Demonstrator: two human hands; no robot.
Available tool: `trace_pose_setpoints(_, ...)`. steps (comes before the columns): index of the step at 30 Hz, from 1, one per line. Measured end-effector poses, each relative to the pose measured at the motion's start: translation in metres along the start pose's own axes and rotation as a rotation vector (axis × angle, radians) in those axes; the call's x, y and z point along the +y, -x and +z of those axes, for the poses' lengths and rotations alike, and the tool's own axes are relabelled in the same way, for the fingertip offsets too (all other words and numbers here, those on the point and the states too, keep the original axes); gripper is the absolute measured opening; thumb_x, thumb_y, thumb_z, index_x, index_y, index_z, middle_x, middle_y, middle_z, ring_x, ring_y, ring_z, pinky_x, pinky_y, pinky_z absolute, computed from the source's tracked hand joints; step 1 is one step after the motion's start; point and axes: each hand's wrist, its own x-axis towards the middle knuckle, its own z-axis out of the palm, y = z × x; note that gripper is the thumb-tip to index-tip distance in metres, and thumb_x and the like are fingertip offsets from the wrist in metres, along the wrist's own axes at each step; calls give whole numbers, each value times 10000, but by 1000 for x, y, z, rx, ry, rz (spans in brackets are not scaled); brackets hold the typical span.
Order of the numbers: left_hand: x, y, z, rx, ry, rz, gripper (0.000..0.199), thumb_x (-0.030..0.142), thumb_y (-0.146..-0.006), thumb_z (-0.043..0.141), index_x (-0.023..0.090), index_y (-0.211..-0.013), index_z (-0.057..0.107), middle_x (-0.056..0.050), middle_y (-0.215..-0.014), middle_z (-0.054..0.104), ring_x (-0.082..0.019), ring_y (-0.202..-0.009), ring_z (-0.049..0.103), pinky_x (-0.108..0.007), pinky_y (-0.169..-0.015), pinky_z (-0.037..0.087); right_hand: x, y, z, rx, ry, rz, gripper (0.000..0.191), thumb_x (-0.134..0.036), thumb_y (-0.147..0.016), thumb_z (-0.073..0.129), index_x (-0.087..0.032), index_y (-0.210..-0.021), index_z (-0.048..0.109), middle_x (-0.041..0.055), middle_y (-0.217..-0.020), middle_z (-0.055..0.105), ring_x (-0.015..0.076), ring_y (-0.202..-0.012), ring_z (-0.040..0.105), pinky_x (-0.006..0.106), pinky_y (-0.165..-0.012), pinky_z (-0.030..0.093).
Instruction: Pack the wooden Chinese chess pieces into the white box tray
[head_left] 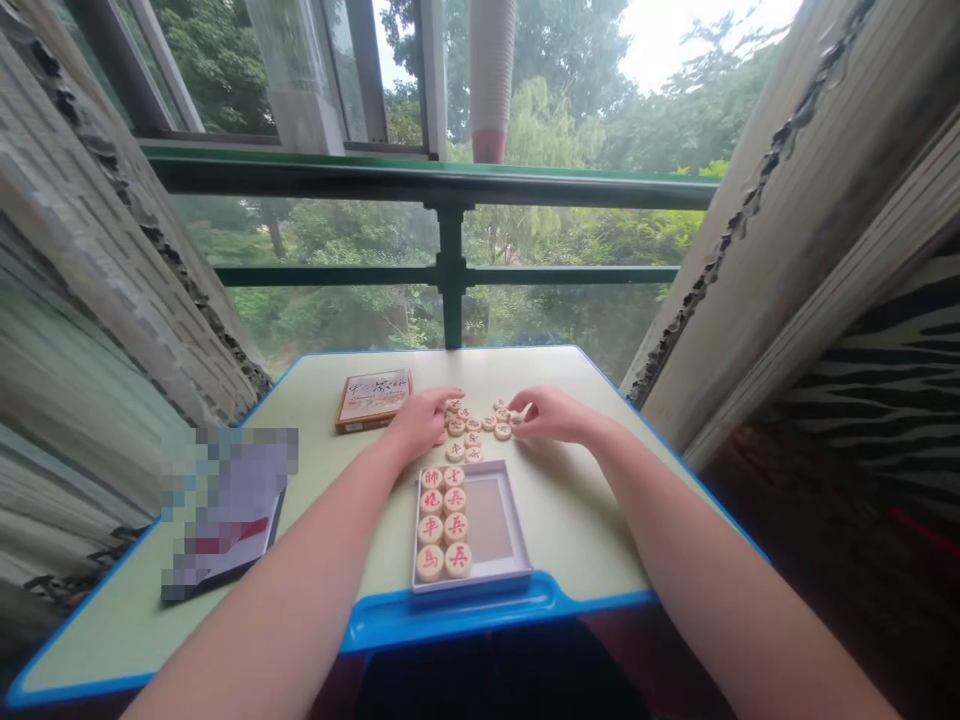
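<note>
Loose round Chinese chess pieces (472,440) lie in a cluster on the table beyond an open box tray (517,530). My left hand (421,422) rests at the left side of the cluster, index finger stretched out over the pieces there. On the opposite side, my right hand (551,414) curves around the edge pieces with thumb and fingers apart, touching or nearly touching them. Neither hand has a piece visibly lifted. Inside the tray, red-marked chess pieces (455,500) stand face up in two columns along the left; its right part shows bare bottom.
A box lid (375,396) with Chinese lettering lies at the back left. A dark-edged flat object (232,530), partly blurred out, is on the left. The pale table (585,540) has a blue rim. Curtains (750,190) flank the window and green railing (450,180).
</note>
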Motion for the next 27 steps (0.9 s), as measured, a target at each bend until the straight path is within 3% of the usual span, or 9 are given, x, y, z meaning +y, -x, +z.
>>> trace_pose_setpoints(6, -1, -1, -4, 9, -85, -75, 388, 59, -736, 418, 172, -1005, 674, -38, -1050, 679, -177, -1000, 605, -278, -933, 447, 8, 1, -5, 3, 75, -17, 328, -236, -674, 613, -166, -995, 624, 62, -966, 652, 149, -757, 594, 217, -624, 422)
trace_pose_setpoints(12, -2, 0, -2, -92, -111, 7, 320, 131, -750, 452, 178, -961, 687, -44, -1057, 676, -187, -991, 605, -297, -936, 447, 10, -3, 4, -33, 80, -72, 251, -274, -693, 593, -203, -928, 645, 24, -873, 665, 140, -721, 578, 220, -600, 405)
trace_pose_setpoints(15, -3, 0, -2, -35, -70, 5, 369, 76, -736, 423, 173, -982, 681, -44, -1077, 669, -177, -1015, 597, -287, -940, 444, 9, -4, 7, -6, 75, -92, 274, -214, -688, 582, -209, -955, 642, 20, -882, 658, 133, -716, 568, 217, -611, 401)
trace_pose_setpoints(19, -7, -2, -2, 32, -28, -98, 446, 7, -692, 394, 174, -997, 673, -31, -1030, 688, -157, -924, 628, -273, -884, 480, 9, -4, 8, 30, 78, -104, 311, -230, -687, 589, -195, -994, 625, 32, -916, 643, 132, -718, 561, 220, -623, 401)
trace_pose_setpoints(23, -9, -2, -2, 20, -4, -135, 420, 15, -692, 406, 164, -968, 685, -37, -988, 699, -163, -891, 639, -267, -852, 494, 10, -6, 9, 47, 95, -115, 257, -300, -724, 565, -189, -944, 636, 34, -867, 641, 143, -722, 558, 229, -624, 399)
trace_pose_setpoints(27, -6, -1, -2, -14, -18, -133, 393, 37, -701, 411, 166, -934, 699, -41, -950, 708, -178, -910, 635, -285, -873, 480, 10, -8, 11, 96, 112, -133, 206, -251, -738, 543, -181, -898, 652, 45, -878, 622, 143, -742, 552, 235, -665, 406)
